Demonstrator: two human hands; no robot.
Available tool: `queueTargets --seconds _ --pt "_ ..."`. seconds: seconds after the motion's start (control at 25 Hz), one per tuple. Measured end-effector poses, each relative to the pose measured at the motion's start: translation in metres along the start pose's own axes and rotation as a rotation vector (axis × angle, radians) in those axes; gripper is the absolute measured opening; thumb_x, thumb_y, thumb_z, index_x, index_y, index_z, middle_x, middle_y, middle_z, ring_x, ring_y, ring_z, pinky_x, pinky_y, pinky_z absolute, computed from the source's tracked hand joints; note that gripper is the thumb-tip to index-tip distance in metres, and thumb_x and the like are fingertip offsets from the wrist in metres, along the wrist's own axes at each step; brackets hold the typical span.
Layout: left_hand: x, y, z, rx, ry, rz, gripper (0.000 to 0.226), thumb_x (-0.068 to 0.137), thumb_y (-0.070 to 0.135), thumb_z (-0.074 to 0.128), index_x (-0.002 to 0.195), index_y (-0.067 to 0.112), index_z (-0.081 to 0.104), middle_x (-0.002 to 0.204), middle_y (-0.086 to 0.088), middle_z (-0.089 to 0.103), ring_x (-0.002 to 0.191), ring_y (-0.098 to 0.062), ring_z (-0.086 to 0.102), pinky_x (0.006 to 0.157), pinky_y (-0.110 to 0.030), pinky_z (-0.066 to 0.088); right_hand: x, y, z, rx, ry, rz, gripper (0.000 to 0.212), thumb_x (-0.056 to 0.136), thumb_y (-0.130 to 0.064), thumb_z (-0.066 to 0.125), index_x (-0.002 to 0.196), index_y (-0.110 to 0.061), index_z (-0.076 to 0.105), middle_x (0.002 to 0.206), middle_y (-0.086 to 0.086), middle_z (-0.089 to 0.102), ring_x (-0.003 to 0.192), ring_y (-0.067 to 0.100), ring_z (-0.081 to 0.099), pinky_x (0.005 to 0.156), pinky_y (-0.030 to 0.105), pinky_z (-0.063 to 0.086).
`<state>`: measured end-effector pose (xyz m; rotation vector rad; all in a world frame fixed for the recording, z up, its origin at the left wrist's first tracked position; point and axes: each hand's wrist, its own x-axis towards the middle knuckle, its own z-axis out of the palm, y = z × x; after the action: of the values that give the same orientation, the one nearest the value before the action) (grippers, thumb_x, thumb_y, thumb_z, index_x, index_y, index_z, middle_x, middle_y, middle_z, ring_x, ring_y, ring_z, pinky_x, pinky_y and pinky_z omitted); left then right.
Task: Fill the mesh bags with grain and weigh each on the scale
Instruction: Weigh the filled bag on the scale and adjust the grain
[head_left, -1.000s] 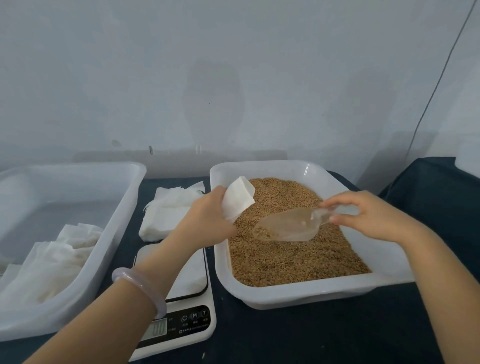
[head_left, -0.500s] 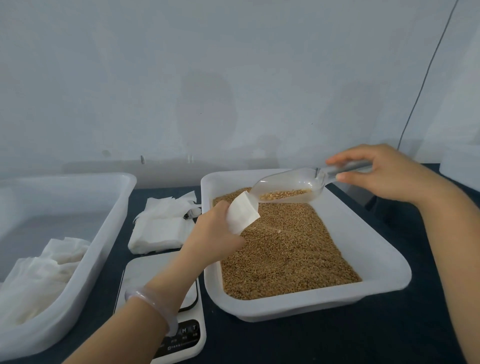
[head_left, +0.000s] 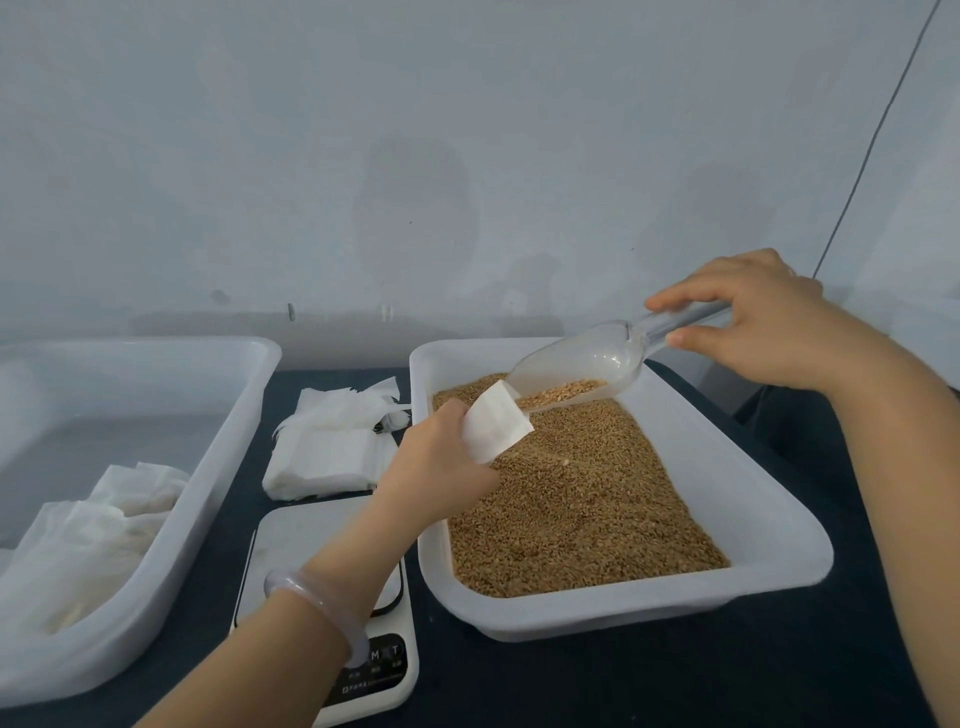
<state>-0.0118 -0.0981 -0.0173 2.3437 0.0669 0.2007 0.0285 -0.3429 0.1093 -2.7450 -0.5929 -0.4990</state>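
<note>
**Scoop tips toward the open bag**

The right hand (head_left: 769, 327), pinching the clear scoop (head_left: 576, 364) by its handle, has lifted it out of the grain (head_left: 571, 499) and now tilts its lip down to the mesh bag (head_left: 496, 428). The left hand (head_left: 441, 462) grips the bag above the grain tray (head_left: 649, 613). Grain has slid toward the scoop's lip, so pouring looks imminent. The scale (head_left: 322, 540) waits just left of the tray, with weighing yet to come.
</note>
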Motion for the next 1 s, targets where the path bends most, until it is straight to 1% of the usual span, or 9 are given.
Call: queueTargets --seconds 0.12,0.24,0.36,0.48,0.6,0.8,1.0 --pt "0.0005 0.0000 0.0008 0.000 -0.001 0.000 0.036 0.073 0.015 0.066 0.103 0.017 0.047 0.082 0.001 0.054 0.076 -0.018 0.060 0.067 -0.036 0.054 0.0006 -0.0008 0.0005 -0.011 0.018 -0.013 0.027 0.085 -0.030 0.064 0.100 -0.051 0.055 0.113 -0.015 0.056 0.121 0.011 0.028 0.103 0.042 0.021" --pt "-0.0002 -0.0008 0.0005 -0.009 0.005 0.001 0.039 0.072 0.015 0.067 0.106 0.016 0.048 0.085 -0.002 0.056 0.078 -0.020 0.061 0.070 -0.039 0.056 0.0010 -0.0012 0.0014 -0.019 0.016 -0.011 0.027 0.086 -0.030 0.064 0.102 -0.050 0.056 0.114 -0.014 0.056 0.122 0.011 0.029 0.103 0.043 0.021" --pt "-0.0007 -0.0015 0.0001 -0.025 0.013 0.001 0.042 0.071 0.015 0.068 0.109 0.013 0.050 0.088 -0.007 0.060 0.079 -0.024 0.063 0.071 -0.041 0.056 -0.0009 0.0005 0.0028 0.002 0.005 0.004 0.027 0.086 -0.030 0.063 0.103 -0.049 0.057 0.115 -0.014 0.056 0.124 0.012 0.028 0.107 0.047 0.022" --pt "-0.0001 -0.0019 0.0002 -0.035 0.008 -0.002 0.040 0.072 0.015 0.068 0.108 0.012 0.050 0.089 -0.008 0.060 0.078 -0.025 0.064 0.071 -0.043 0.057 -0.0018 0.0019 0.0041 0.016 0.007 0.013 0.027 0.086 -0.029 0.063 0.107 -0.046 0.060 0.116 -0.014 0.056 0.125 0.013 0.028 0.107 0.048 0.022" --pt "0.0002 -0.0021 0.0008 -0.033 0.007 -0.002 0.036 0.072 0.015 0.068 0.104 0.014 0.050 0.086 -0.006 0.060 0.077 -0.024 0.064 0.070 -0.041 0.057 -0.0017 0.0027 0.0040 0.006 -0.003 0.017 0.027 0.086 -0.028 0.064 0.108 -0.045 0.060 0.117 -0.013 0.056 0.126 0.014 0.028 0.108 0.048 0.022" --pt "-0.0008 -0.0020 0.0006 -0.055 0.010 -0.008 0.037 0.072 0.014 0.068 0.104 0.013 0.050 0.087 -0.004 0.057 0.077 -0.024 0.063 0.067 -0.038 0.055 -0.0001 0.0041 0.0038 0.009 0.004 0.015 0.028 0.086 -0.029 0.064 0.107 -0.046 0.060 0.116 -0.013 0.056 0.125 0.013 0.028 0.108 0.047 0.021" --pt "-0.0016 -0.0031 0.0002 -0.062 0.014 0.001 0.034 0.072 0.016 0.068 0.101 0.015 0.050 0.085 -0.003 0.057 0.076 -0.022 0.063 0.067 -0.037 0.055 -0.0005 0.0068 0.0055 0.073 -0.070 -0.006 0.029 0.085 -0.028 0.065 0.099 -0.052 0.055 0.113 -0.016 0.056 0.124 0.011 0.030 0.107 0.047 0.026"
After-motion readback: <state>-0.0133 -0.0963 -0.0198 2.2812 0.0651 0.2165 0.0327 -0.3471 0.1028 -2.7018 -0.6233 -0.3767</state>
